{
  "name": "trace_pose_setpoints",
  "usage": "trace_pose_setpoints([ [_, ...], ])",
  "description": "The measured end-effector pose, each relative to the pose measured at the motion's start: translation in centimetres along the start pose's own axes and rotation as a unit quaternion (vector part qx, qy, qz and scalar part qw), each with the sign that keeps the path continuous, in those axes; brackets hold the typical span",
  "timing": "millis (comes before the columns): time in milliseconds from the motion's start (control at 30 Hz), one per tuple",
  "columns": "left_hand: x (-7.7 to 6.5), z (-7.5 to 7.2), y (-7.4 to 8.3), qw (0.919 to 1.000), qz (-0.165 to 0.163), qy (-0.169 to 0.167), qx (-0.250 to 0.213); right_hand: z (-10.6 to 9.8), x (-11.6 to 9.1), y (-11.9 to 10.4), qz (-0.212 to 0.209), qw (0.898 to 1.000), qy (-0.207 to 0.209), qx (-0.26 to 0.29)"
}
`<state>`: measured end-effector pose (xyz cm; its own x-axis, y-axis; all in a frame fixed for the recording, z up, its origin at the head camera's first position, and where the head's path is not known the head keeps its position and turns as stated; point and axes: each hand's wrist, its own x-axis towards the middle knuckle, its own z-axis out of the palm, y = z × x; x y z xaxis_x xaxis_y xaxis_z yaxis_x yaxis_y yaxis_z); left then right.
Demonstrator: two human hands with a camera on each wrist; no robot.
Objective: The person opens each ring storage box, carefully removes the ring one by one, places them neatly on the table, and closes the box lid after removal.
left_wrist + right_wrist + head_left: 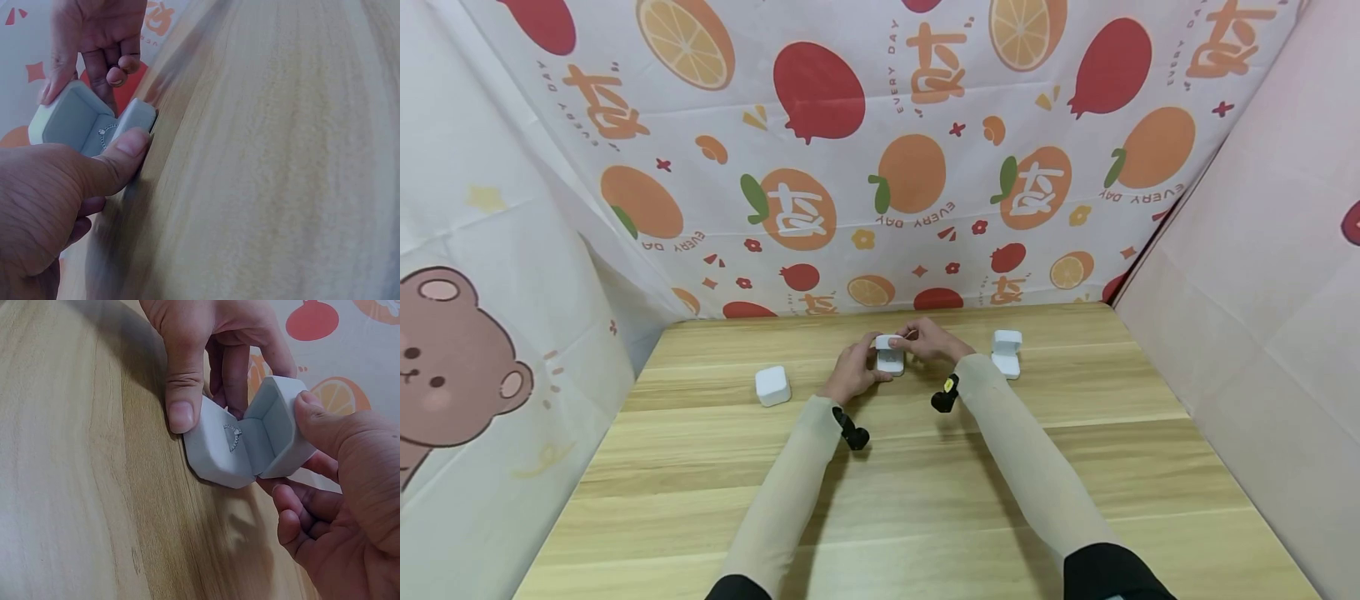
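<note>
A small white ring box [891, 360] stands with its lid raised on the wooden table, between both hands. In its padded base sits a silver ring [233, 437] set with small stones. My left hand [852, 372] grips the base, thumb pressed on the front edge and fingers behind. With its thumb on the lid's outer side and fingers behind it, my right hand [931, 340] pinches the lid [284, 434]. In the left wrist view the left thumb hides part of the ring.
A closed white box [772, 386] sits to the left on the wooden table [880, 517]. To the right, beyond the right wrist, stands another white ring box [1006, 355] with its lid up. A fruit-printed cloth [865, 167] hangs behind the table's far edge.
</note>
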<state>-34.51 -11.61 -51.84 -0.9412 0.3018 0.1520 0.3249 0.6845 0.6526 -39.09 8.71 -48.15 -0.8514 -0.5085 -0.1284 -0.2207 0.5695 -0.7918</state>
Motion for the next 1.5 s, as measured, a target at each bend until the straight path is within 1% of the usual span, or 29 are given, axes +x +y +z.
trace_pose_setpoints([
  [200, 0.00, 0.08, -0.02, 1.0000, -0.004, 0.000, -0.004, -0.03, 0.20, 0.26, 0.000, 1.000, 0.000, 0.000],
  [400, -0.03, 0.24, -0.14, 1.0000, -0.008, -0.002, 0.002, 0.09, 0.27, 0.49, 0.014, 1.000, -0.001, 0.017],
  [600, -0.29, 0.36, -0.16, 0.9999, -0.014, -0.006, 0.001, 0.25, 0.07, 0.61, 0.022, 1.000, 0.003, 0.016],
  [700, -0.35, 0.35, -0.15, 0.9997, -0.023, -0.008, -0.004, 0.27, 0.00, 0.50, 0.020, 1.000, 0.003, 0.017],
  [800, -0.13, 0.37, -0.28, 0.9995, -0.029, -0.007, -0.009, 0.23, 0.07, 0.43, 0.017, 1.000, 0.010, 0.014],
  [967, 0.22, 0.35, -0.33, 0.9994, -0.029, -0.006, -0.020, 0.18, 0.22, 0.48, 0.016, 1.000, 0.019, 0.011],
  [1400, 0.14, 0.46, -0.52, 0.9990, -0.038, -0.003, -0.025, 0.34, 0.54, 0.90, 0.020, 0.999, 0.025, 0.013],
  [1500, 0.06, 0.50, -0.53, 0.9988, -0.042, -0.004, -0.025, 0.31, 0.59, 0.91, 0.020, 1.000, 0.020, 0.008],
])
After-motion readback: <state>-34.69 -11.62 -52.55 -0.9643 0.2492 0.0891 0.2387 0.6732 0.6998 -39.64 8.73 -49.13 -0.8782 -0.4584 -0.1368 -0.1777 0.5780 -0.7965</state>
